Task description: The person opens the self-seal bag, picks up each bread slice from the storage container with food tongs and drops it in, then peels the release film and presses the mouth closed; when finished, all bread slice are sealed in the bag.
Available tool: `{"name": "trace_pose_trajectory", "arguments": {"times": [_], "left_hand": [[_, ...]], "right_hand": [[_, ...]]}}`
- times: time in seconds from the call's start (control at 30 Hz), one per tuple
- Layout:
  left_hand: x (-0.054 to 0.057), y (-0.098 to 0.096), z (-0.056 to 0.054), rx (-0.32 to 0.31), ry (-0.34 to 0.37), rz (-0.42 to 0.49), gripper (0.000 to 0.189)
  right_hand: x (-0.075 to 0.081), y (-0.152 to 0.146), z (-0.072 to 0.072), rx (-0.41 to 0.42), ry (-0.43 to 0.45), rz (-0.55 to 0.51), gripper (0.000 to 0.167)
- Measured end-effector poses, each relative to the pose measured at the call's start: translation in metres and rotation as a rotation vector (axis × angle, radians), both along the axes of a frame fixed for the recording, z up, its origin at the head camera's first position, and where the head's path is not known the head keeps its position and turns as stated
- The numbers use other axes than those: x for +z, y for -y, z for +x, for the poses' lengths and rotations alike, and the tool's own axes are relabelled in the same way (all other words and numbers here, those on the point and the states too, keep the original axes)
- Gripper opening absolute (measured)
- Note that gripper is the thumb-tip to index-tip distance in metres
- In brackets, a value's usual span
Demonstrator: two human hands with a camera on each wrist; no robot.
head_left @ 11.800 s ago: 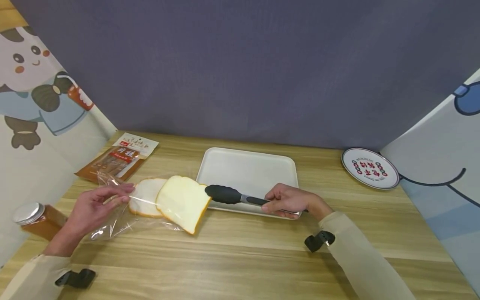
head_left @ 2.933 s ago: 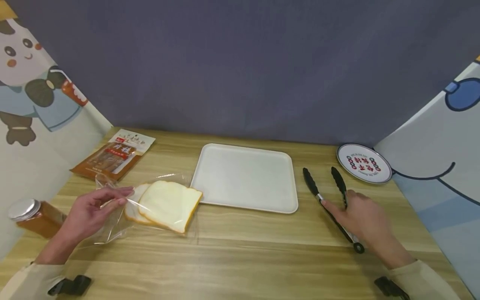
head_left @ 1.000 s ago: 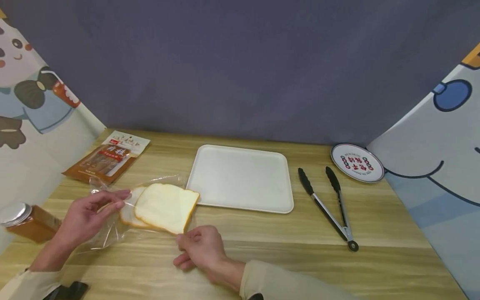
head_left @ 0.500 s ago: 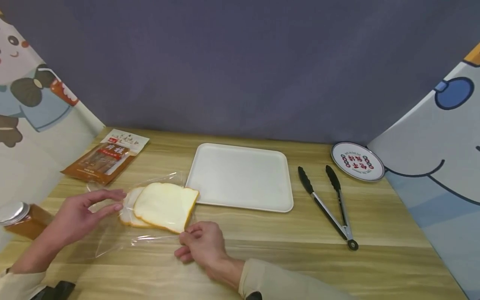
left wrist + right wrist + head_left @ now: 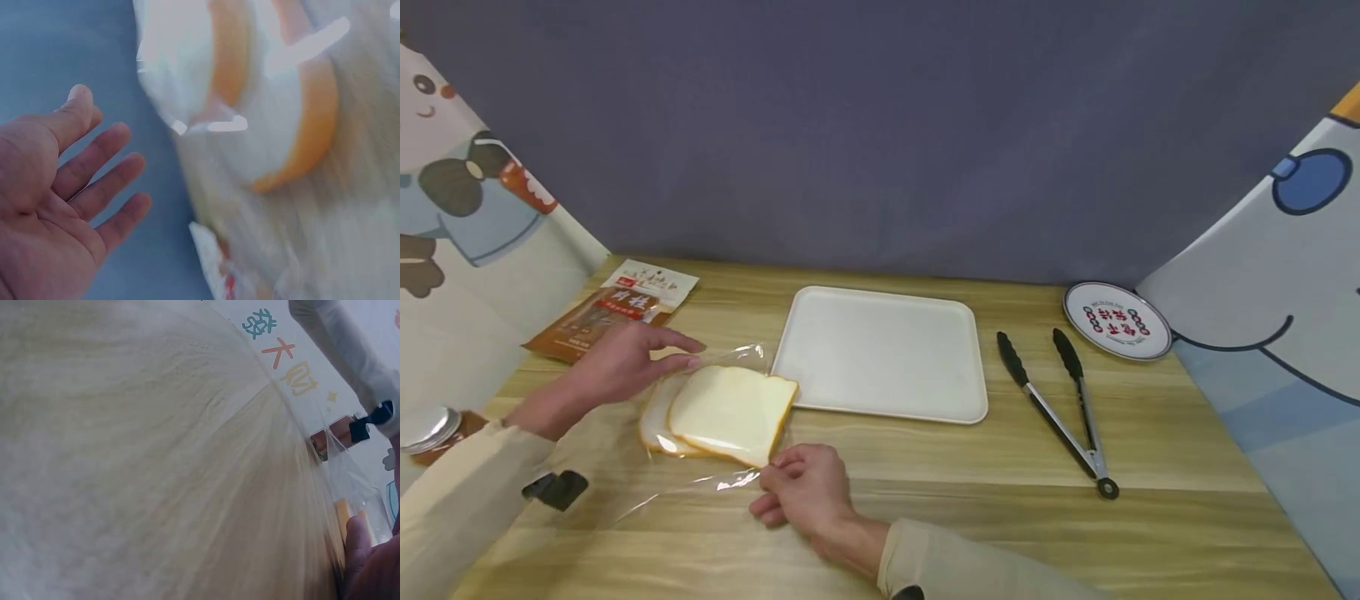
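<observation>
From my head view, the white tray [image 5: 883,354] lies on the counter [image 5: 925,500], and the clear bag [image 5: 739,479] is to its left, around two overlapping bread slices [image 5: 733,412]. The top slice's far right corner comes up to the tray's left edge; I cannot tell whether it overlaps the rim. My left hand [image 5: 632,362], left of the tray over the slices, is loosely spread and holds nothing. My right hand [image 5: 811,492], nearer me than the tray, pinches the bag's edge by the near corner of bread. To work the film well, I would keep that pinch light and firm, smooth with flat fingertips and avoid bending the crusts. Far left of the tray, the brown pouch [image 5: 580,329] reads 肉桂, cinnamon; its smaller print is illegible. Nearer me, left of the tray, is a jar [image 5: 433,432]. Right of the tray are spread tongs [image 5: 1087,417] and a plate [image 5: 1117,321] with upside-down red characters I cannot read surely.

In my left wrist view, the fingers are parted, clear of the blurred bag.

In my right wrist view, my thumb is beside the crust, the grip mostly cut off; wall characters [image 5: 278,353] read 發大, then apparently 财.
</observation>
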State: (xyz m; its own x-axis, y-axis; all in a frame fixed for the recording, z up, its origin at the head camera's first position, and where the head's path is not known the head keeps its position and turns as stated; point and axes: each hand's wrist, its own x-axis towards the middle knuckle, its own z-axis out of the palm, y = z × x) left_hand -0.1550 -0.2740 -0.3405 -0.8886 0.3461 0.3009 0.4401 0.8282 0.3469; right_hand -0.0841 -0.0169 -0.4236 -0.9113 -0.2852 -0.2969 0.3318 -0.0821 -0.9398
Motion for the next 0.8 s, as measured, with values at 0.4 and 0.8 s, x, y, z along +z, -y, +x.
{"name": "trace_pose_trajectory", "arguments": {"times": [0.4,0.8], "left_hand": [[-0.041,-0.008,-0.059,-0.028,0.206,0.152,0.019],[-0.051,-0.006,-0.062,0.025,0.281,0.267,0.022]], "right_hand": [[-0.001,0.000,0.000,-0.018,-0.021,-0.011,0.011],[0.001,0.001,0.001,-0.078,-0.085,-0.026,0.008]]}}
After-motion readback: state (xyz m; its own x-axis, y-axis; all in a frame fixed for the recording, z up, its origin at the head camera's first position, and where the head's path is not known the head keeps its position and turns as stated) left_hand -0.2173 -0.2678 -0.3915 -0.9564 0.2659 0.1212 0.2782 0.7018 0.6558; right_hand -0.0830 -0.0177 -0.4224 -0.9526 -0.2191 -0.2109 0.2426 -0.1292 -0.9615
